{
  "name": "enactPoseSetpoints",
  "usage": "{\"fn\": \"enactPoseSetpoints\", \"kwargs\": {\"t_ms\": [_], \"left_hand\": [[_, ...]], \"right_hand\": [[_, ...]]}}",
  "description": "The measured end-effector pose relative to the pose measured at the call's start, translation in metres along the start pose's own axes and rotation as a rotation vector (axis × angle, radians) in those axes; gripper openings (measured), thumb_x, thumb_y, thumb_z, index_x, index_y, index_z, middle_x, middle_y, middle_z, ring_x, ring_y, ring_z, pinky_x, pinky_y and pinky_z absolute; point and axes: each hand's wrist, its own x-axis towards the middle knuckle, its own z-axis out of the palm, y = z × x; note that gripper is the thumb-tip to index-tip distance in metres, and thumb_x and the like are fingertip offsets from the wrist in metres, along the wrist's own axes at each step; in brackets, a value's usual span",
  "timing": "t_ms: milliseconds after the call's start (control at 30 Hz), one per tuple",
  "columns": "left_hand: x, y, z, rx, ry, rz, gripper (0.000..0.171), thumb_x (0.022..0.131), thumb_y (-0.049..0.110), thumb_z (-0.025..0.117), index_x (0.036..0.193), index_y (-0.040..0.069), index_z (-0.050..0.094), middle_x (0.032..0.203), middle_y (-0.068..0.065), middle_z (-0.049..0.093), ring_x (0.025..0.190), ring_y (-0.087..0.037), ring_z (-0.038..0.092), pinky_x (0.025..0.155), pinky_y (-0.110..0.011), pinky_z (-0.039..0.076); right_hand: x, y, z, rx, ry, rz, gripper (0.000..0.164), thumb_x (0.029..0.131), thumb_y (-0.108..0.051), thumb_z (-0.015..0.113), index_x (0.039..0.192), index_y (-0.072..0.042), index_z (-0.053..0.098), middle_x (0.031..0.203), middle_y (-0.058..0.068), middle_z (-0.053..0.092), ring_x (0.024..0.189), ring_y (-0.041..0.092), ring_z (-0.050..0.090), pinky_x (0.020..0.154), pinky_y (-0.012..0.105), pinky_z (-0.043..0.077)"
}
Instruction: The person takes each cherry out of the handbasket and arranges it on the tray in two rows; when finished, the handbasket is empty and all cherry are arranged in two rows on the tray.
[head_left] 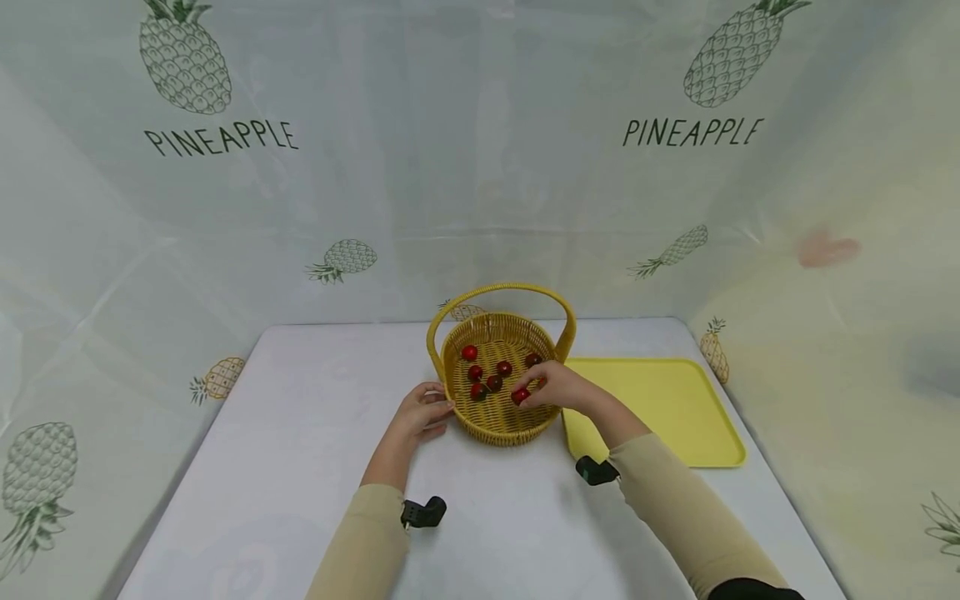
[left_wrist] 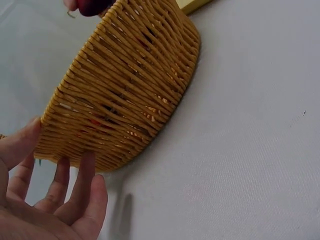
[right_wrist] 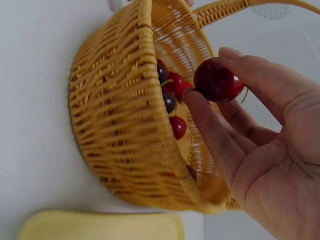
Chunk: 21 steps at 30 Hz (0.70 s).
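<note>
A round woven basket (head_left: 501, 429) with a tall arched handle (head_left: 501, 287) stands on the table, several red and dark cherries (head_left: 476, 372) spread over its bottom. Over its right side, my right hand (head_left: 555, 387) pinches a dark red cherry (right_wrist: 214, 80) between thumb and fingertips. A brighter red patch and a thin green stem show just behind that cherry in the right wrist view. At the basket's left side is my left hand (head_left: 422, 412), its fingers loosely spread. Its thumb (left_wrist: 25, 142) touches the rim, and its fingertips meet the woven outer wall.
Right of the basket lies a shallow yellow tray (head_left: 675, 417), partly behind the right forearm. A white cloth covers the table (head_left: 315, 433). Pineapple-printed sheeting (head_left: 480, 167) hangs behind and at both sides.
</note>
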Motion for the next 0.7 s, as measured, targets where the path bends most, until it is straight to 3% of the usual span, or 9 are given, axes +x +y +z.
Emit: {"fn": "enactPoseSetpoints", "kwargs": {"t_ms": [200,400,567,700], "left_hand": [[0.001,0.001,0.002,-0.02,0.016,-0.024,0.028,0.089,0.001,0.069,0.111,0.011,0.056,0.121,-0.014,0.057,0.092,-0.022,0.067,0.084,-0.049,0.05],[0.004,-0.001,0.002,-0.017,0.015,-0.028,0.03,0.089,0.001,0.069,0.115,0.009,0.054,0.124,-0.016,0.056,0.09,-0.021,0.067,0.083,-0.049,0.05],[0.005,-0.002,0.001,-0.012,0.013,-0.029,0.03,0.09,0.001,0.069,0.114,0.008,0.054,0.124,-0.017,0.056,0.088,-0.02,0.067,0.081,-0.048,0.051],[0.004,0.0,0.001,-0.006,0.012,-0.029,0.029,0.09,0.0,0.068,0.114,0.008,0.054,0.123,-0.016,0.057,0.088,-0.021,0.067,0.082,-0.048,0.051]], "right_hand": [[-0.015,0.007,-0.012,0.071,-0.005,-0.015,0.028,0.085,-0.009,0.077,0.111,-0.002,0.072,0.098,0.011,0.065,0.072,0.016,0.052,0.07,0.036,0.051],[-0.029,0.017,-0.024,0.162,0.019,0.033,0.029,0.087,-0.005,0.073,0.115,0.003,0.069,0.109,0.015,0.066,0.087,0.024,0.066,0.082,0.044,0.055],[-0.039,0.03,-0.034,0.253,0.051,0.063,0.029,0.089,-0.001,0.069,0.117,0.005,0.067,0.119,0.018,0.061,0.098,0.034,0.066,0.088,0.055,0.05],[-0.047,0.044,-0.042,0.305,0.086,0.058,0.03,0.089,0.0,0.069,0.117,0.008,0.064,0.119,0.022,0.06,0.099,0.037,0.065,0.087,0.056,0.051]]}}
